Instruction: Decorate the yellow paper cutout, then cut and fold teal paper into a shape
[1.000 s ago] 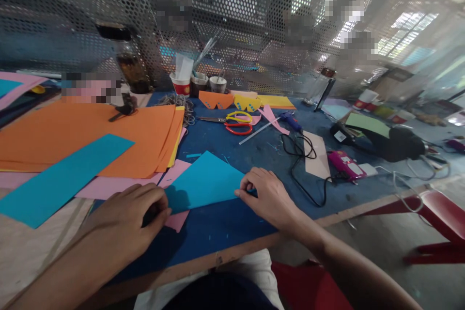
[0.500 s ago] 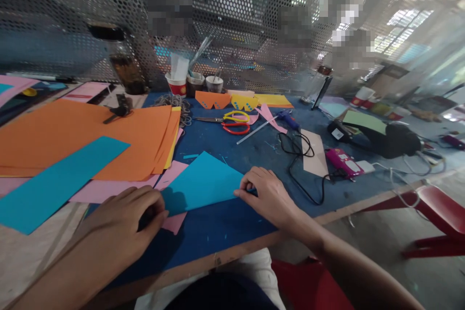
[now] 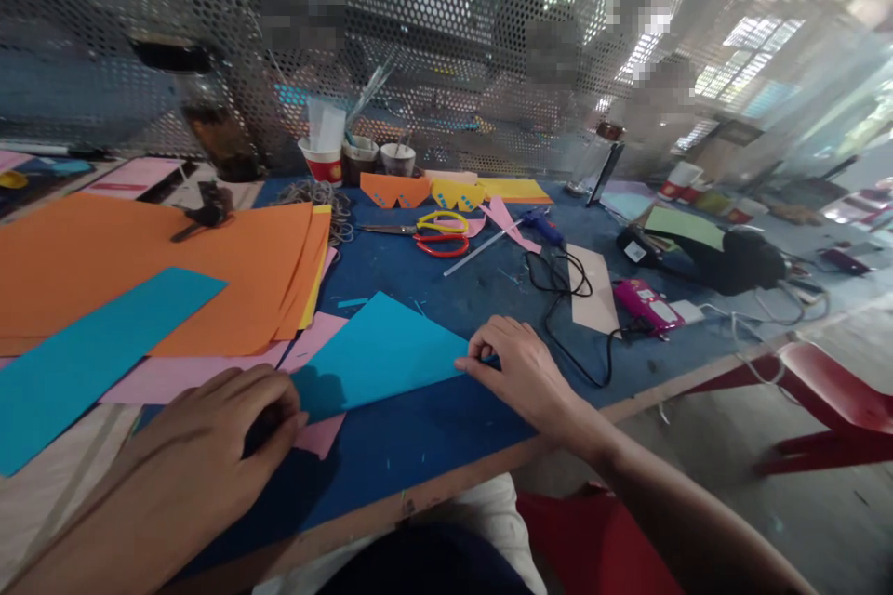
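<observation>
A sheet of blue paper (image 3: 391,353), shaped like a folded triangle with its point away from me, lies on the blue tabletop. My left hand (image 3: 223,418) pinches its left corner, the fingers curled and the thumb below. At the right corner my right hand (image 3: 513,367) has thumb and forefinger closed on the paper. Part of a pink paper piece (image 3: 323,435) shows from under the sheet on the left. Scissors (image 3: 439,234) with one yellow and one red handle lie beyond the sheet. Small blue paper scraps (image 3: 353,303) are scattered behind it.
Orange sheets (image 3: 153,270) and a blue strip (image 3: 104,353) lie at left. Paper cups (image 3: 322,160) stand by the perforated metal screen (image 3: 433,37). A glue gun (image 3: 544,225) with a black cord, a magenta box (image 3: 648,309) and a red stool (image 3: 827,381) are at right.
The whole view has shifted slightly, so the table items sit a little farther left. Both hands keep their hold on the blue paper, which looks much the same.
</observation>
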`<state>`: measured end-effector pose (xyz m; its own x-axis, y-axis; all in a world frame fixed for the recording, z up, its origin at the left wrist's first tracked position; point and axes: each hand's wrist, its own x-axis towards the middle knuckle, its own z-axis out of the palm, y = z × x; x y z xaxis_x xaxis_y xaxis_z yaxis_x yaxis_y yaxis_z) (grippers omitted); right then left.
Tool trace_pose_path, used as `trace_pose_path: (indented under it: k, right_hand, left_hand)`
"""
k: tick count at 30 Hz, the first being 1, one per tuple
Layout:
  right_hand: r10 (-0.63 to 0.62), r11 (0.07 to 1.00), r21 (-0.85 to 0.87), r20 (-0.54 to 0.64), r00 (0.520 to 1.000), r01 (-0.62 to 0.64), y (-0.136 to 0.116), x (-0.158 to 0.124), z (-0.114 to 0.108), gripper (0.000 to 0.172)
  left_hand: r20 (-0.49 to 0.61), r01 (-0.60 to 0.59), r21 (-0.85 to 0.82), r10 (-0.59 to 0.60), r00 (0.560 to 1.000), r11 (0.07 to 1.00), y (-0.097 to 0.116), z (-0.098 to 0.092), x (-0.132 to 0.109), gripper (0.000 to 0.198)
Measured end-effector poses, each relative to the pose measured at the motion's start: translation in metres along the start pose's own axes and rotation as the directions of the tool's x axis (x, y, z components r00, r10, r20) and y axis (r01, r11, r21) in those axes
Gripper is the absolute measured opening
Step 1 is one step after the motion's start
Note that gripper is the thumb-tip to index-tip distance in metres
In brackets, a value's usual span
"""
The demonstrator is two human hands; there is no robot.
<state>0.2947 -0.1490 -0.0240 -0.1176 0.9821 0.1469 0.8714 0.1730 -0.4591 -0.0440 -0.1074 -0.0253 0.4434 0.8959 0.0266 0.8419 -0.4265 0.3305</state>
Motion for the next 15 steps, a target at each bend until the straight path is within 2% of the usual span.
trace_pose_path:
  k: [15]
  right_hand:
    - [0.005,1.000,0.000,0.007,1.000,-0.005,0.0041,-0.0004,-0.0052,0.020]
  left_hand:
    - [-0.058,-0.011,-0.004,0.010,0.998,1.000,-0.0070,0.0108,-0.0039,0.029]
